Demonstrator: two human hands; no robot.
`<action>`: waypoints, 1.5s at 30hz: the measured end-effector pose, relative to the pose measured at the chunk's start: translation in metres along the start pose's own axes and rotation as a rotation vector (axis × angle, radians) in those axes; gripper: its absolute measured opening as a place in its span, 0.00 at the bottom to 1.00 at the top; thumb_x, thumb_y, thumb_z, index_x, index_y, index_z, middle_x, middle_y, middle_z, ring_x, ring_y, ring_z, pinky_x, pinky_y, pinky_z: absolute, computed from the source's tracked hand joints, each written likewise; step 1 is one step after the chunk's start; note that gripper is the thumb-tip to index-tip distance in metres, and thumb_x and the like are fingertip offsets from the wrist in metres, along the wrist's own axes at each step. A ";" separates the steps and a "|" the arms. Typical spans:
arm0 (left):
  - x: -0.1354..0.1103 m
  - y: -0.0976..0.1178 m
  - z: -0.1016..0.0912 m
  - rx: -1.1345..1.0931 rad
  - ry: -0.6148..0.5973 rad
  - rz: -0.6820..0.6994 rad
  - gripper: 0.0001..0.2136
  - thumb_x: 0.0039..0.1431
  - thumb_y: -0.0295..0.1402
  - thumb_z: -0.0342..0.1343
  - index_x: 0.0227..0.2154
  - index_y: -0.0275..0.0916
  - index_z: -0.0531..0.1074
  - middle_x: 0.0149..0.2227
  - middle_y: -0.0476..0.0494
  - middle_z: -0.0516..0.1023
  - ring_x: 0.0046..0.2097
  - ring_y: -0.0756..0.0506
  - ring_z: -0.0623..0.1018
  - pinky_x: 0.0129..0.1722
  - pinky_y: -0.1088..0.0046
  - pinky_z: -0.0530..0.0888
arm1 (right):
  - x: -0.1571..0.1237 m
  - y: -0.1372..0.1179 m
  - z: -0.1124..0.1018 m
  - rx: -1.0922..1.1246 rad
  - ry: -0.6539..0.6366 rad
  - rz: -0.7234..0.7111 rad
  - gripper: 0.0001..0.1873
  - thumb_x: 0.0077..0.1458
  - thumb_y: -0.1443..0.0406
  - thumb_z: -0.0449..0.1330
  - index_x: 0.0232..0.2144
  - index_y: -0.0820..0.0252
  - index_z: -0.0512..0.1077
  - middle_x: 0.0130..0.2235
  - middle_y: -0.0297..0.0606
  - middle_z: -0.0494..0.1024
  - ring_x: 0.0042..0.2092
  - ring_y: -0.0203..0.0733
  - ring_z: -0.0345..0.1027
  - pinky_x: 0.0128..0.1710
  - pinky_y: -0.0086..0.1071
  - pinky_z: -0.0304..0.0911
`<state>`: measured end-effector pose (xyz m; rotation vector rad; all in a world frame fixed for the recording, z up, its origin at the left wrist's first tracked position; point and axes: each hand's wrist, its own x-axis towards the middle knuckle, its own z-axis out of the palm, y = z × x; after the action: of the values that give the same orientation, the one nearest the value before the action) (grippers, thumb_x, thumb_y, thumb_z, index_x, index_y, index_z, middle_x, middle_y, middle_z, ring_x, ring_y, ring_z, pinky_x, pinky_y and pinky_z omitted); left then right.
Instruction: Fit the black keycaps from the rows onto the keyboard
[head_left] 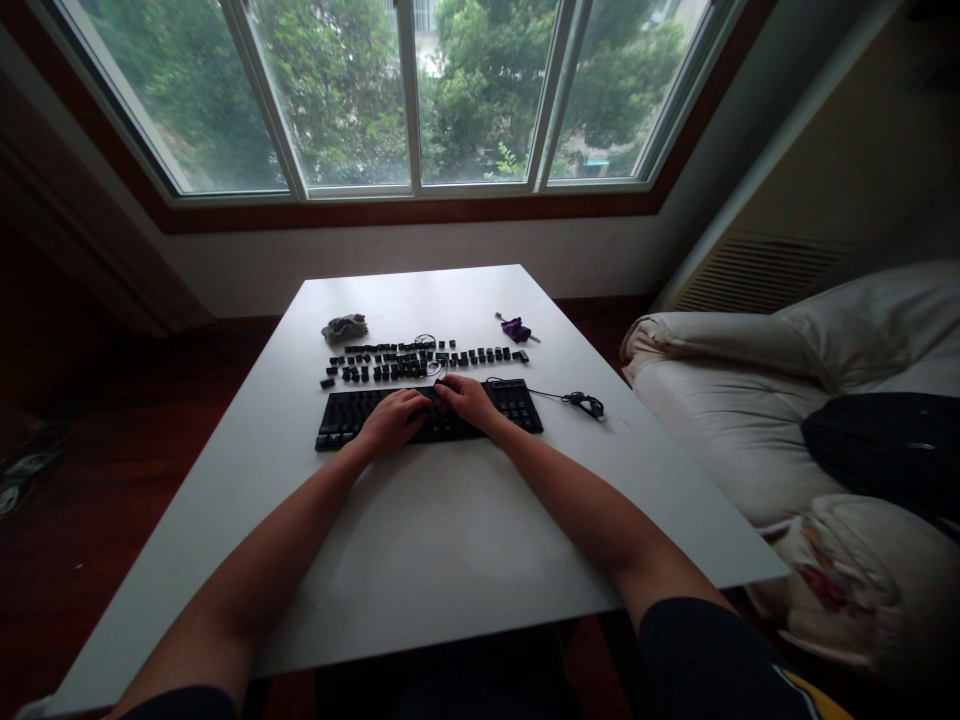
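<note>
Left hand [394, 418]: fingers partly curled, resting over the middle of the keyboard. Right hand [463, 398]: fingers bent together at the keyboard's far edge, just beside the left. Whether either has hold of a keycap cannot be determined; the fingertips are too small and shadowed.

The black keyboard [346, 412] lies flat across the bench [442, 530], beneath both hands. Its ends show outside the forearms; much of its middle is covered.

Immediately beyond lie loose keycaps [385, 374] in uneven rows, with a pale wire loop [435, 369] among them, possibly a keycap puller. A bundled cable [585, 403] sits off the keyboard's right end. Farther back are a crumpled grey cloth [345, 327], left, and a purple bundle [516, 329] with a stick-like handle, right.

Assessment: one hand should brace the frame while the other works a single keycap. Force should be kept straight along the switch; tilting would likely strain the stem. Wide keycaps probably need support at both ends. The rows should be left undisturbed, since a brushing wrist could mix their order.
</note>
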<state>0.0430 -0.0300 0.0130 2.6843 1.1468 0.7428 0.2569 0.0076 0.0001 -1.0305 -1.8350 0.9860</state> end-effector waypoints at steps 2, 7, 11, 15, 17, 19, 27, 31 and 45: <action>0.000 0.000 0.000 -0.001 0.002 -0.002 0.11 0.62 0.29 0.55 0.46 0.43 0.75 0.44 0.42 0.77 0.48 0.41 0.75 0.51 0.61 0.72 | 0.000 0.000 0.000 0.014 -0.003 -0.001 0.15 0.60 0.53 0.57 0.31 0.58 0.70 0.28 0.34 0.78 0.28 0.40 0.72 0.31 0.31 0.64; 0.000 0.000 0.001 0.005 -0.003 0.000 0.11 0.62 0.29 0.55 0.46 0.43 0.74 0.44 0.42 0.77 0.48 0.41 0.75 0.51 0.61 0.72 | 0.001 0.001 0.001 0.017 -0.009 0.003 0.15 0.60 0.53 0.57 0.32 0.58 0.70 0.27 0.34 0.78 0.28 0.39 0.72 0.31 0.31 0.65; 0.000 -0.001 0.001 0.006 -0.001 -0.002 0.11 0.62 0.29 0.55 0.46 0.43 0.74 0.44 0.42 0.77 0.48 0.41 0.75 0.51 0.61 0.72 | 0.001 0.001 0.000 -0.011 -0.006 -0.010 0.15 0.61 0.53 0.56 0.31 0.58 0.70 0.28 0.34 0.78 0.28 0.39 0.71 0.31 0.30 0.64; 0.000 0.000 0.001 0.008 -0.005 -0.002 0.11 0.62 0.29 0.55 0.46 0.43 0.74 0.44 0.42 0.77 0.48 0.41 0.75 0.51 0.61 0.72 | 0.001 0.002 0.000 -0.042 0.007 -0.015 0.15 0.61 0.53 0.56 0.31 0.57 0.71 0.27 0.33 0.78 0.29 0.39 0.70 0.32 0.30 0.64; 0.000 0.000 0.000 0.005 -0.003 -0.004 0.11 0.62 0.29 0.55 0.46 0.43 0.75 0.44 0.42 0.77 0.48 0.41 0.75 0.51 0.61 0.72 | 0.001 0.002 0.000 -0.046 0.010 -0.017 0.15 0.61 0.53 0.56 0.31 0.57 0.71 0.27 0.33 0.78 0.29 0.39 0.71 0.32 0.30 0.64; 0.000 0.001 0.000 0.002 0.000 -0.006 0.11 0.62 0.29 0.55 0.46 0.44 0.75 0.44 0.42 0.77 0.48 0.41 0.75 0.51 0.61 0.72 | 0.001 0.002 0.000 -0.041 0.005 -0.019 0.15 0.61 0.53 0.56 0.31 0.57 0.71 0.27 0.33 0.78 0.29 0.39 0.71 0.32 0.30 0.64; 0.000 0.001 0.001 0.007 0.006 -0.005 0.10 0.62 0.30 0.55 0.45 0.44 0.75 0.44 0.43 0.77 0.48 0.42 0.76 0.52 0.62 0.72 | 0.000 -0.001 0.000 -0.037 0.003 -0.011 0.15 0.61 0.53 0.56 0.31 0.58 0.70 0.28 0.33 0.78 0.29 0.39 0.71 0.32 0.30 0.64; 0.000 0.001 0.000 0.010 -0.003 -0.007 0.10 0.63 0.30 0.54 0.45 0.44 0.74 0.44 0.43 0.77 0.48 0.41 0.75 0.52 0.61 0.72 | 0.000 -0.001 0.000 -0.048 0.004 -0.009 0.15 0.61 0.53 0.56 0.32 0.57 0.71 0.28 0.32 0.78 0.29 0.39 0.71 0.32 0.30 0.64; -0.001 0.002 0.000 0.015 -0.008 -0.022 0.11 0.63 0.31 0.53 0.47 0.44 0.73 0.45 0.42 0.77 0.49 0.41 0.75 0.52 0.61 0.72 | -0.001 -0.004 -0.001 -0.043 0.003 -0.012 0.15 0.61 0.53 0.56 0.31 0.58 0.71 0.28 0.33 0.78 0.29 0.39 0.71 0.33 0.30 0.63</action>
<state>0.0434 -0.0317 0.0136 2.6792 1.1831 0.7230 0.2573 0.0054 0.0036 -1.0451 -1.8647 0.9413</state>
